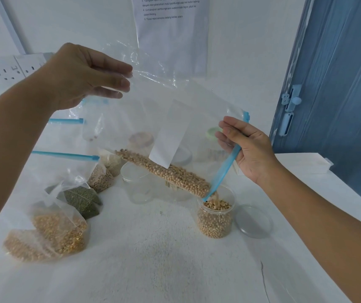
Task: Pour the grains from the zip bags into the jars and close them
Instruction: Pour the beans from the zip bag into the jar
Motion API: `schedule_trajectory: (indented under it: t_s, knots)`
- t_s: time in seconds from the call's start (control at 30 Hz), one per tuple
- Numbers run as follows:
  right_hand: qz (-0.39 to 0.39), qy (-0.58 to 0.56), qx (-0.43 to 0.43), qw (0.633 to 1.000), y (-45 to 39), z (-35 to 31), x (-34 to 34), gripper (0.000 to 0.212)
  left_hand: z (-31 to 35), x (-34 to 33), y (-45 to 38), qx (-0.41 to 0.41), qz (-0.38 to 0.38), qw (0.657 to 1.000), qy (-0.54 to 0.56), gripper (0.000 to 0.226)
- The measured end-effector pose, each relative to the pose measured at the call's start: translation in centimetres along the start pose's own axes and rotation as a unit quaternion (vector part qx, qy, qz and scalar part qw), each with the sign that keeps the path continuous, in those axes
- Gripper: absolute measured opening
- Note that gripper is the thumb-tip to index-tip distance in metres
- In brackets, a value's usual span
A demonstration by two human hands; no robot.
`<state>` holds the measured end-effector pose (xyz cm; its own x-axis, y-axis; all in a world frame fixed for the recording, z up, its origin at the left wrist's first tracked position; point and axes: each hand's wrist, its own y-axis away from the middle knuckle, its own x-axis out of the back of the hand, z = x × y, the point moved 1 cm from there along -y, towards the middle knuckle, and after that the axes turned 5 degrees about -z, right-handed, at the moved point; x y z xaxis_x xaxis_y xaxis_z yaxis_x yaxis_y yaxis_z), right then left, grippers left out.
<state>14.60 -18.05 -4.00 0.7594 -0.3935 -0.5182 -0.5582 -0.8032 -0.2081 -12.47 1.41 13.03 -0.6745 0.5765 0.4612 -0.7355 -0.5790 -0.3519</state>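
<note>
White table [153, 248]: zip bag [144, 119] of pale round grains, tilted so they slide to its low corner, bottom pinched high by left hand [83, 77], blue zipper edge gripped by right hand [245, 149], pouring into open jar [215, 217], mostly full; lid [254, 221] just beside; filled bags [50, 228] waiting left.

Soft even daylight, wide-angle edge warping

Near worktop [153, 259] open. Left blocked by grain bags [50, 232]; lid [254, 221] just right of jar [215, 217]; empty jars [138, 184] behind.
</note>
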Motion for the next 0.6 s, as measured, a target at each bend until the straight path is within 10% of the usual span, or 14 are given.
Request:
schedule_trajectory:
  t_s: [0.6]
  knots:
    - [0.0,-0.003,-0.003,1.0,-0.51,0.47,0.66,0.022,-0.41,-0.36,-0.61,-0.005,-0.003,1.0,-0.002,0.043]
